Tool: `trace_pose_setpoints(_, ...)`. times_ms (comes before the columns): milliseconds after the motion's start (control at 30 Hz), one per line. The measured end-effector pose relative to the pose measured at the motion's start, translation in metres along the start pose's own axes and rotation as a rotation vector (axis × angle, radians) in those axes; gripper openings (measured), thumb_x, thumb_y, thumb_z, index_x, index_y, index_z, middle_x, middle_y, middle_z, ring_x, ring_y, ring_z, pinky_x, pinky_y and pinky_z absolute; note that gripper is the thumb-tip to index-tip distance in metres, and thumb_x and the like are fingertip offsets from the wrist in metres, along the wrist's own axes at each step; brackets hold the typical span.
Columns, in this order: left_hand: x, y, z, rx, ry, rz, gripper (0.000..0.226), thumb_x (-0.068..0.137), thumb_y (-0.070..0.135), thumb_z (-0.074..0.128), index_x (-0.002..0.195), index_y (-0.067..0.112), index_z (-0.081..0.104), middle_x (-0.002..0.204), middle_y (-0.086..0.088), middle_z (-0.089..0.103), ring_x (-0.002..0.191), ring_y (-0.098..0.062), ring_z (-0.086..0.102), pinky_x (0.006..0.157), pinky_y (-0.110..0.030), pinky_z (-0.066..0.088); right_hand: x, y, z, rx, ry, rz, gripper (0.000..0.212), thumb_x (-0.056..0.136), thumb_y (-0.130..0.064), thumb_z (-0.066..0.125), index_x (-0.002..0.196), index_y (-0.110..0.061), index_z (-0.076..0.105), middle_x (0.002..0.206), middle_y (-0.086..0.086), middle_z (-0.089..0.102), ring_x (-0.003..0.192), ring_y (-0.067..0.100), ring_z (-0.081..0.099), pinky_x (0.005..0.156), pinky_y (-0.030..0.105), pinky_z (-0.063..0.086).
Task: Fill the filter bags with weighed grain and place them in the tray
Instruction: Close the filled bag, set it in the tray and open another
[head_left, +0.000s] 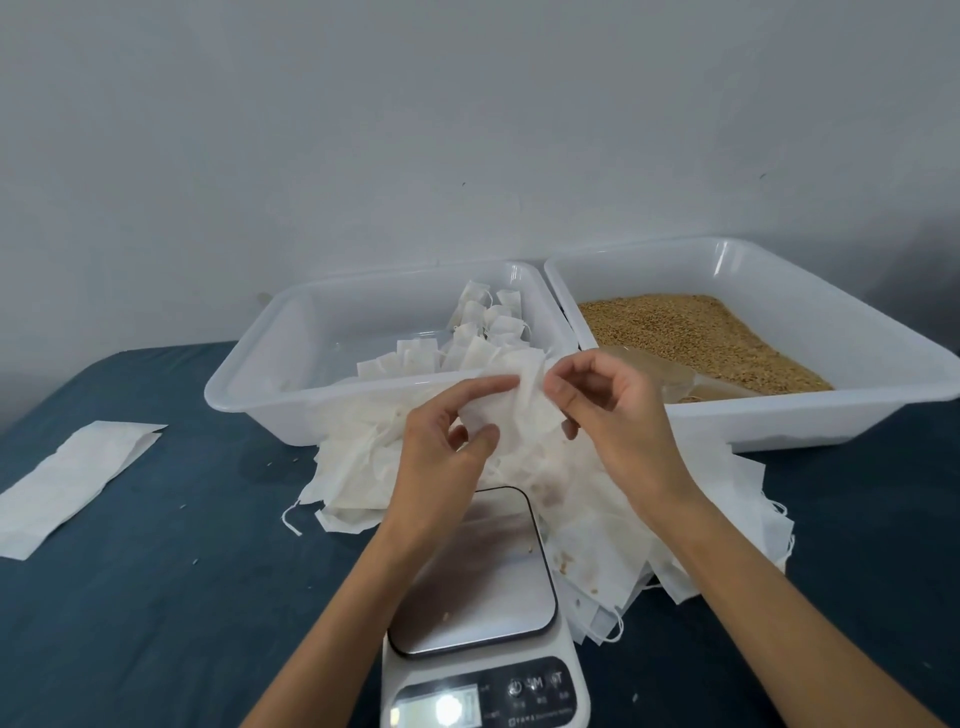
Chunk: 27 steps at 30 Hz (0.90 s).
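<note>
A kitchen scale (480, 597) sits below both hands; the left hand (447, 441) and right hand (608, 410) pinch one empty filter bag (514, 405) between them.

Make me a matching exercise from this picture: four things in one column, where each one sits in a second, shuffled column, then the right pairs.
Things:
1. filled filter bags
2. loose grain
3. empty filter bag
4. flat white strip

Places:
A. pinched between the left hand and the right hand, above the scale
B. lying on the blue table cover, far left
C. in the left tray
D. in the right tray

Pairs: 1-C, 2-D, 3-A, 4-B
</note>
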<state>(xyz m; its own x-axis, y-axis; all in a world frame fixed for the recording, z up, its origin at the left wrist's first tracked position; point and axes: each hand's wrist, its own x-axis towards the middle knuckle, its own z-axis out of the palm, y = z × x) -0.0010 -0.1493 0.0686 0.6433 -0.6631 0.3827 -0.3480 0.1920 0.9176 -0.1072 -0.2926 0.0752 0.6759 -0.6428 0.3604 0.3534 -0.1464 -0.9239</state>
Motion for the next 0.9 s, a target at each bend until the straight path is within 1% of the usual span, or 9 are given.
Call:
trace_pose_setpoints(133, -0.002, 0.006, 0.003, -0.010, -0.014, -0.003, 0.063, 0.084, -0.016, 0.054, 0.112, 0.035, 0.078, 0.112, 0.007, 0.077, 0.103, -0.009, 0.070, 0.082, -0.019, 0.053, 0.000, 0.000, 0.002, -0.005, -0.032, 0.010, 0.019, 0.084, 0.001, 0.077, 0.095, -0.010, 0.067, 0.080, -0.005, 0.071, 0.074, 0.008, 0.064, 0.065, 0.019, 0.053)
trace_pose_setpoints(333, 0.000, 0.003, -0.001, -0.110, 0.041, -0.033, 0.059, 0.084, -0.020, 0.054, 0.112, 0.025, 0.080, 0.112, -0.001, 0.077, 0.107, -0.022, 0.071, 0.091, -0.041, 0.058, 0.001, -0.001, -0.002, -0.021, -0.019, -0.010, 0.013, 0.083, 0.002, 0.078, 0.093, -0.005, 0.072, 0.077, 0.000, 0.066, 0.070, 0.007, 0.061, 0.069, 0.015, 0.051)
trace_pose_setpoints(467, -0.001, 0.007, 0.001, -0.128, 0.011, -0.029, 0.051, 0.084, -0.016, 0.058, 0.108, 0.023, 0.080, 0.103, -0.002, 0.078, 0.094, -0.015, 0.071, 0.080, -0.028, 0.058, 0.001, 0.000, -0.003, 0.094, -0.074, 0.156, 0.030, 0.082, 0.004, 0.076, 0.108, -0.009, 0.071, 0.089, 0.002, 0.073, 0.082, 0.013, 0.069, 0.077, 0.021, 0.054)
trace_pose_setpoints(533, -0.001, 0.007, 0.002, -0.078, 0.023, -0.015, 0.042, 0.087, -0.014, 0.061, 0.104, 0.020, 0.080, 0.105, 0.000, 0.078, 0.098, -0.013, 0.071, 0.082, -0.028, 0.056, 0.001, 0.000, -0.003, 0.230, -0.157, 0.265, 0.040, 0.077, 0.001, 0.079, 0.114, -0.008, 0.069, 0.086, 0.003, 0.074, 0.082, 0.016, 0.071, 0.077, 0.023, 0.057)
trace_pose_setpoints(600, -0.002, 0.006, 0.004, 0.091, 0.088, 0.044, 0.029, 0.092, -0.004, 0.069, 0.101, 0.022, 0.079, 0.120, 0.006, 0.072, 0.114, -0.009, 0.066, 0.092, -0.026, 0.051, 0.001, 0.001, -0.002, 0.234, -0.186, 0.276, 0.044, 0.071, -0.006, 0.082, 0.114, -0.007, 0.070, 0.083, 0.003, 0.073, 0.082, 0.017, 0.071, 0.078, 0.025, 0.057)
trace_pose_setpoints(667, -0.003, 0.004, 0.005, 0.311, 0.225, 0.146, 0.021, 0.093, 0.007, 0.074, 0.103, 0.025, 0.076, 0.128, 0.008, 0.059, 0.124, -0.008, 0.056, 0.098, -0.019, 0.044, 0.001, 0.002, -0.001, 0.154, -0.154, 0.225, 0.036, 0.073, -0.007, 0.084, 0.108, -0.006, 0.074, 0.086, 0.004, 0.073, 0.084, 0.018, 0.070, 0.080, 0.027, 0.057)
trace_pose_setpoints(733, -0.004, 0.002, 0.005, 0.382, 0.318, 0.265, 0.017, 0.092, 0.010, 0.077, 0.101, 0.023, 0.072, 0.114, 0.005, 0.058, 0.110, -0.011, 0.058, 0.093, -0.016, 0.043, 0.000, 0.002, 0.000, 0.123, -0.129, 0.182, 0.019, 0.077, -0.006, 0.083, 0.094, -0.011, 0.076, 0.082, 0.003, 0.072, 0.079, 0.016, 0.068, 0.078, 0.027, 0.057)
trace_pose_setpoints(800, -0.006, 0.002, 0.007, 0.339, 0.263, 0.322, 0.012, 0.092, 0.012, 0.077, 0.094, 0.021, 0.069, 0.092, 0.006, 0.063, 0.088, -0.015, 0.062, 0.080, -0.020, 0.047, -0.002, 0.003, 0.001, 0.123, -0.155, 0.146, 0.013, 0.080, -0.009, 0.082, 0.080, -0.020, 0.075, 0.077, 0.000, 0.071, 0.073, 0.012, 0.066, 0.074, 0.024, 0.056)
trace_pose_setpoints(900, -0.006, 0.002, 0.009, 0.283, 0.132, 0.278, 0.009, 0.093, 0.015, 0.077, 0.088, 0.020, 0.072, 0.082, 0.007, 0.069, 0.081, -0.020, 0.065, 0.074, -0.032, 0.053, -0.004, 0.001, 0.004, 0.184, -0.203, 0.141, 0.001, 0.081, -0.018, 0.078, 0.081, -0.018, 0.078, 0.081, 0.007, 0.072, 0.077, 0.018, 0.067, 0.078, 0.027, 0.056)
